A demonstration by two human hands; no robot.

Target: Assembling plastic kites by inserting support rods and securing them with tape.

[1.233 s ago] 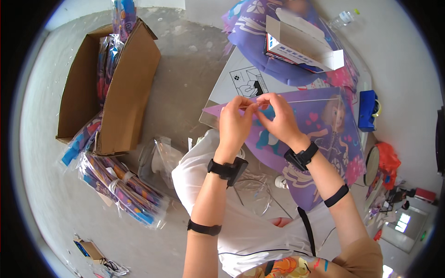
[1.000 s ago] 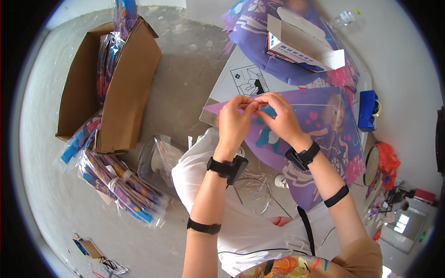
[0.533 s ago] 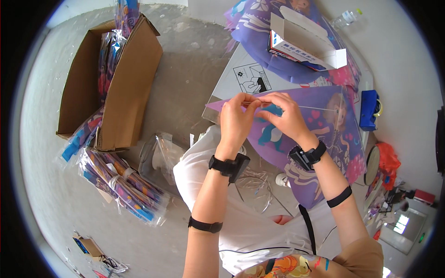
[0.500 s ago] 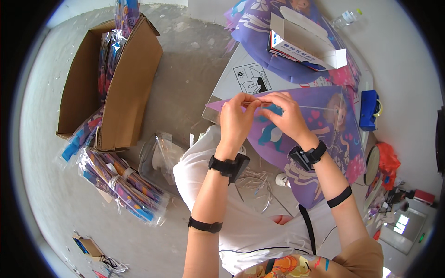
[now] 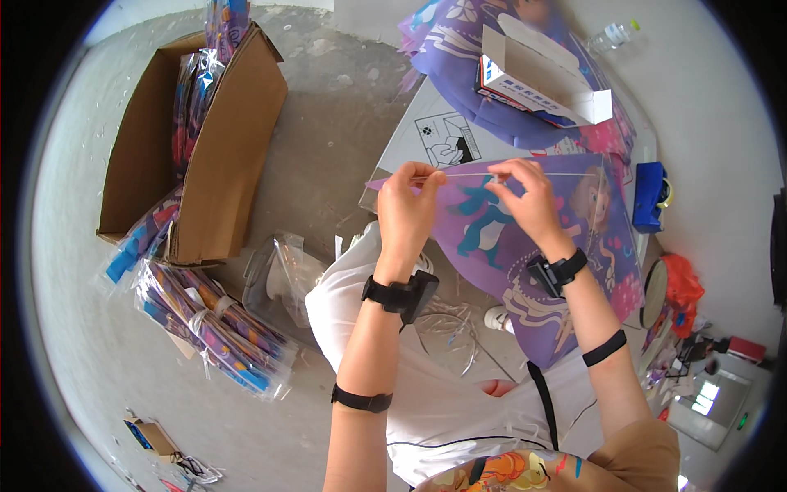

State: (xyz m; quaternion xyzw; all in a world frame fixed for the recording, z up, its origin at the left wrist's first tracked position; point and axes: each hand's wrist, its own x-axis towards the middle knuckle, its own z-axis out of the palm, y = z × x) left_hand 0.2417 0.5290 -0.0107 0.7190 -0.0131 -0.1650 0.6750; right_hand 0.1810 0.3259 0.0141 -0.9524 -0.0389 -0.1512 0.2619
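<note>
Both my hands pinch a thin stick along the kite's top edge.

I keep the thin stick (image 5: 467, 175) level over the purple kite sheet (image 5: 525, 246), which drapes over my lap, so it lines up with the edge. Left hand (image 5: 410, 209) and right hand (image 5: 529, 201) each close fingertips on it. An open cardboard box (image 5: 205, 139) with packed kites (image 5: 213, 328) sits on the floor at my left.

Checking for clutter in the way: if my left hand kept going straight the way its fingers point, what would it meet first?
Probably the flat white cardboard sheet with black line drawings, just beyond the left hand pinching the thin clear rod; depth is unclear.
</note>
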